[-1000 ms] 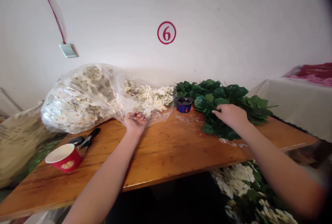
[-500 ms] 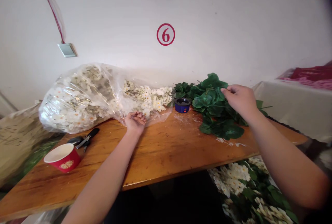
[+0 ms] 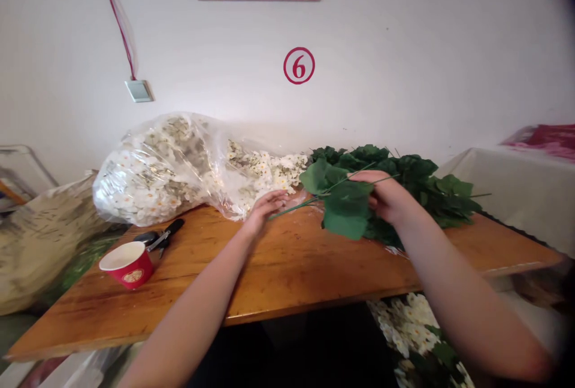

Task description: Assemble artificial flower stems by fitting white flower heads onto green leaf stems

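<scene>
My right hand point(image 3: 384, 196) is closed on a green leaf sprig point(image 3: 345, 211), holding it above the table among broad leaves. Its thin stem points left toward my left hand point(image 3: 266, 207). The stem's end reaches the palm side of that hand, whose fingers are loosely stretched out and not wrapped round it. Behind my right hand lies a pile of green artificial leaves point(image 3: 408, 166). White artificial flowers point(image 3: 287, 166) spill from a clear plastic bag point(image 3: 157, 166) beyond my left hand. The sprig hides the spot where a small blue round container stood.
A red paper cup point(image 3: 130, 268) stands on the wooden table point(image 3: 287, 280) at the left, beside a dark-handled tool point(image 3: 168, 232). More white flowers point(image 3: 408, 322) lie below the front edge. A covered surface point(image 3: 489, 178) adjoins at the right, and the wall is behind.
My right hand has moved left and nearer, bringing a leaf sprig off the pile. My left hand has shifted slightly right, to the stem's end. The view has turned a little left.
</scene>
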`<action>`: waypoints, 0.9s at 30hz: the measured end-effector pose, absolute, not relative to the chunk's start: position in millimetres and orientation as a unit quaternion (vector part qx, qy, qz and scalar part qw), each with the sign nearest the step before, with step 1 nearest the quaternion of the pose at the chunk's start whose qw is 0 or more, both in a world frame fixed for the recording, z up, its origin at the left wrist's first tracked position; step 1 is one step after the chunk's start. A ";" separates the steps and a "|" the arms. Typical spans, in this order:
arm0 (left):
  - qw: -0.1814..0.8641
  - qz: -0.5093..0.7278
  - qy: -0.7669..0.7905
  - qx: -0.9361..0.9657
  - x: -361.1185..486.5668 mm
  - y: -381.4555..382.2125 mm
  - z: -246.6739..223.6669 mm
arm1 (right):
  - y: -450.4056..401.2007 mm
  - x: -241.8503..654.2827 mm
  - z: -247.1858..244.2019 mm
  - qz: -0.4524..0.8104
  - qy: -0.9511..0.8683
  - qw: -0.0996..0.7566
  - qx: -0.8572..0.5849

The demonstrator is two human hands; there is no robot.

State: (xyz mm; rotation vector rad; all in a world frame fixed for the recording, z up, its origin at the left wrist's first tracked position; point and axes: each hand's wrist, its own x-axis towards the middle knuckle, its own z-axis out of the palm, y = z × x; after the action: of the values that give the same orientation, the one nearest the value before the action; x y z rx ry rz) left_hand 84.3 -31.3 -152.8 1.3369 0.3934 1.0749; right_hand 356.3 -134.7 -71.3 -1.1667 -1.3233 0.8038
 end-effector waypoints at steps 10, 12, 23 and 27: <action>0.569 0.297 0.239 0.729 87.8 -34.3 -162.2 | -66.7 289.7 -106.0 0.457 -0.494 0.531 -0.515; 0.565 0.327 0.261 0.711 89.4 -32.3 -164.5 | -56.9 285.1 -114.6 0.387 -0.487 0.590 -0.516; 0.630 0.280 0.360 0.628 100.2 -39.2 -167.3 | -40.7 273.4 -162.7 0.348 -0.528 0.623 -0.461; 0.576 0.120 0.408 0.698 96.3 -38.5 -163.1 | -33.3 280.9 -169.8 0.323 -0.543 0.603 -0.486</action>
State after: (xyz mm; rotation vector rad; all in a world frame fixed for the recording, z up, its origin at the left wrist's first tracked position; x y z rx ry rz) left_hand 96.3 -38.5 -163.1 1.6351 0.9552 0.2817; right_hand 280.9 -33.3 -169.8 -1.1256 -1.2572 0.7482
